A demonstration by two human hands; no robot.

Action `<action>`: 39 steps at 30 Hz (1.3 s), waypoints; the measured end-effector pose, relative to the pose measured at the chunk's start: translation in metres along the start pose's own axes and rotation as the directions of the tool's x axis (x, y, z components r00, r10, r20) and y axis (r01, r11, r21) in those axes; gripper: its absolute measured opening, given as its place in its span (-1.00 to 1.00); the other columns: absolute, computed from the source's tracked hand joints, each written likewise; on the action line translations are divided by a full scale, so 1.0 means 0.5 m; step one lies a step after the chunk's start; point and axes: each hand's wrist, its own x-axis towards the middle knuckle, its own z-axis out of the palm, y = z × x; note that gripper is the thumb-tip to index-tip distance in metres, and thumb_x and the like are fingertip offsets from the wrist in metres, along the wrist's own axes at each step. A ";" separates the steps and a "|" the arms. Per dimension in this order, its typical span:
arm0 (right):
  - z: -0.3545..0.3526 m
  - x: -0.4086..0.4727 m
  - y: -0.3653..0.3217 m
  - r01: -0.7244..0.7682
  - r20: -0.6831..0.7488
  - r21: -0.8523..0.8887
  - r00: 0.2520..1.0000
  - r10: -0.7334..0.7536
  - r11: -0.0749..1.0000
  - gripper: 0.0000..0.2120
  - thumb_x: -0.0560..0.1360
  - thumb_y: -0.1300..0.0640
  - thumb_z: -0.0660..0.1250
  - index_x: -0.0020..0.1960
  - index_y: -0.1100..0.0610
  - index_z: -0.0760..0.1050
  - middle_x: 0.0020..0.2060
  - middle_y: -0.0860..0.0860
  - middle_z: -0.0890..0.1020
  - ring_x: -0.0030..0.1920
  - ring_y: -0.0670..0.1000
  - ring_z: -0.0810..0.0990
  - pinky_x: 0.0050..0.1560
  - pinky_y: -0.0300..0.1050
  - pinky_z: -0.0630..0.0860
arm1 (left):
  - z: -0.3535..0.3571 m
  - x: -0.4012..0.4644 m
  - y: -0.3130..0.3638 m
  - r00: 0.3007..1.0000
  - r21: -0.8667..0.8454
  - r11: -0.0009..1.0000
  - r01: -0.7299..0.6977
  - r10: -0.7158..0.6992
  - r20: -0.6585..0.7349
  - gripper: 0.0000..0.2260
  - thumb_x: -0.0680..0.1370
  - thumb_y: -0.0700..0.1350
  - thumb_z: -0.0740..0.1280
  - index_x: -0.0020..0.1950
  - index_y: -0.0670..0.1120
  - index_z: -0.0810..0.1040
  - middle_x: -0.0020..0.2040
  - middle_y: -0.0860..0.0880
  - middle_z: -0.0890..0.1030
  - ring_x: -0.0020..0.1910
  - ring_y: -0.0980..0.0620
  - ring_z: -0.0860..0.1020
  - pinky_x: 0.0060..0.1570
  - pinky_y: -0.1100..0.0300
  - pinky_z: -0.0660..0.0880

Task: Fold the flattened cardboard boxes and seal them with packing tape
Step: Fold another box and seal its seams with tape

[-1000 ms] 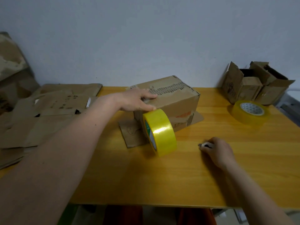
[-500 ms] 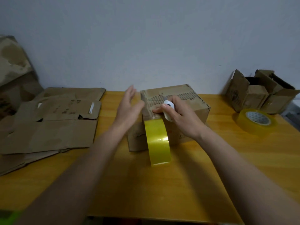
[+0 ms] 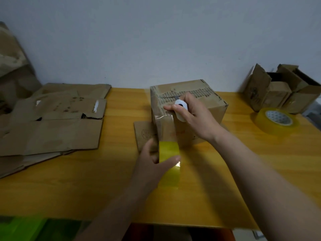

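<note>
A folded cardboard box [image 3: 206, 108] stands at the middle of the wooden table [image 3: 86, 188], its torn top showing corrugation. A strip of clear tape runs from its near top edge down its front face to a yellow tape roll [image 3: 169, 164] standing on edge in front of it. My left hand [image 3: 152, 164] grips that roll, thumb across its near side. My right hand [image 3: 192, 117] holds a small white cutter [image 3: 180, 107] against the box's near top edge, index finger stretched along the edge.
Flattened cardboard boxes [image 3: 52, 122] lie stacked on the table's left side. A second tape roll [image 3: 276, 120] lies flat at the right, with an open folded box [image 3: 281, 87] behind it by the wall. A loose flap [image 3: 144, 134] sticks out beside the box's lower left.
My right hand picked the white cutter off the table and brought it to the box's top edge. My left hand left the box and came down onto the tape roll.
</note>
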 end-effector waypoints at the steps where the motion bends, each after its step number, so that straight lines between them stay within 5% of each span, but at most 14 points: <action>1: 0.000 0.000 -0.003 0.002 -0.001 0.009 1.000 -0.002 1.000 -0.73 0.51 -0.19 0.26 -0.08 0.01 0.36 0.00 -0.06 0.68 0.13 -0.02 0.61 0.10 0.23 0.50 | 0.000 -0.001 -0.012 1.000 -0.014 1.000 0.023 -0.023 -0.010 -0.07 0.14 0.08 0.66 0.43 0.06 0.31 0.01 -0.03 0.69 -0.08 0.02 0.68 -0.17 0.06 0.62; 5: 0.005 0.000 -0.003 0.005 -0.036 0.040 0.999 -0.004 0.999 -0.59 0.41 -0.30 0.28 -0.09 0.04 0.38 -0.04 0.10 0.65 0.07 0.12 0.61 0.01 0.20 0.52 | 0.007 0.021 -0.018 0.997 0.048 0.999 0.021 -0.017 -0.082 -0.21 0.19 0.10 0.63 0.35 0.05 0.39 0.03 -0.04 0.67 -0.07 0.04 0.67 -0.24 0.18 0.58; 8: 0.006 0.002 -0.001 0.030 -0.078 0.037 0.997 -0.027 0.999 -0.63 0.49 -0.13 0.36 -0.07 0.17 0.40 -0.20 0.10 0.55 -0.18 0.08 0.50 -0.20 -0.03 0.40 | 0.012 0.052 0.003 0.980 0.128 0.992 -0.020 0.045 -0.193 -0.37 0.21 0.21 0.57 0.18 0.02 0.52 0.14 -0.05 0.58 0.08 0.05 0.59 0.03 0.15 0.55; 14: 0.013 0.007 0.001 -0.012 -0.100 0.118 0.995 0.024 0.993 -0.78 0.41 -0.12 0.41 -0.15 -0.04 0.42 -0.08 0.10 0.68 0.02 0.10 0.65 0.00 0.27 0.54 | 0.020 0.090 0.029 0.985 -0.013 0.999 -0.042 0.039 -0.171 -0.79 0.45 -0.13 0.50 0.03 -0.08 0.58 -0.01 -0.06 0.66 -0.03 0.07 0.62 -0.12 0.30 0.48; 19: 0.013 -0.017 -0.016 0.177 -0.402 -0.077 0.895 -0.193 0.981 -0.86 0.43 0.16 0.47 -0.03 0.14 0.62 -0.18 0.00 0.66 -0.17 -0.11 0.58 -0.13 -0.22 0.52 | 0.020 0.100 0.028 0.980 -0.015 0.998 -0.053 0.049 -0.191 -0.90 0.47 -0.18 0.48 -0.05 -0.07 0.62 -0.13 0.01 0.67 -0.15 0.14 0.61 -0.20 0.36 0.46; 22: 0.019 -0.048 -0.005 0.294 -0.207 -0.347 0.902 -0.378 0.891 -0.79 0.50 0.22 0.38 0.14 0.19 0.60 -0.06 0.01 0.57 -0.08 -0.20 0.47 -0.07 -0.46 0.40 | 0.017 0.096 0.030 0.979 -0.009 0.997 -0.074 0.071 -0.192 -0.97 0.48 -0.18 0.46 -0.12 -0.09 0.64 -0.25 0.06 0.66 -0.25 0.21 0.58 -0.28 0.44 0.45; 26: 0.031 -0.079 0.009 0.351 0.007 -0.485 0.918 -0.397 0.801 -0.72 0.54 0.30 0.28 0.24 0.23 0.52 -0.02 0.06 0.38 -0.10 0.04 0.48 -0.17 -0.13 0.53 | 0.017 0.093 0.031 0.977 -0.011 0.997 -0.078 0.075 -0.201 -0.95 0.48 -0.16 0.47 -0.16 -0.11 0.64 -0.27 0.05 0.66 -0.28 0.19 0.58 -0.26 0.40 0.47; 28: 0.032 -0.084 0.006 0.385 0.040 -0.508 0.904 -0.425 0.771 -0.78 0.54 0.30 0.29 0.18 0.28 0.53 -0.04 0.12 0.43 -0.16 0.11 0.52 -0.25 0.05 0.56 | 0.018 0.091 0.032 0.976 -0.027 0.997 -0.074 0.067 -0.206 -0.94 0.48 -0.17 0.47 -0.16 -0.13 0.64 -0.28 0.03 0.65 -0.30 0.17 0.58 -0.28 0.38 0.48; 33: 0.036 -0.078 0.006 0.429 0.062 -0.539 0.879 -0.473 0.725 -0.82 0.50 0.36 0.33 0.10 0.29 0.53 -0.04 0.15 0.49 -0.19 0.14 0.55 -0.31 0.10 0.55 | 0.018 0.087 0.037 0.975 -0.063 0.996 -0.063 0.048 -0.218 -0.92 0.44 -0.16 0.50 -0.19 -0.15 0.66 -0.23 -0.06 0.69 -0.20 0.02 0.62 -0.07 0.12 0.54; 39: 0.037 -0.071 0.015 0.393 0.069 -0.619 0.889 -0.452 0.680 -0.73 0.45 0.38 0.39 0.14 0.28 0.54 -0.05 0.16 0.49 -0.21 0.14 0.54 -0.37 0.06 0.53 | 0.014 0.088 0.042 0.977 -0.015 0.998 -0.067 0.063 -0.202 -0.88 0.44 -0.14 0.51 -0.28 -0.10 0.63 -0.30 0.04 0.66 -0.28 0.14 0.59 -0.21 0.29 0.50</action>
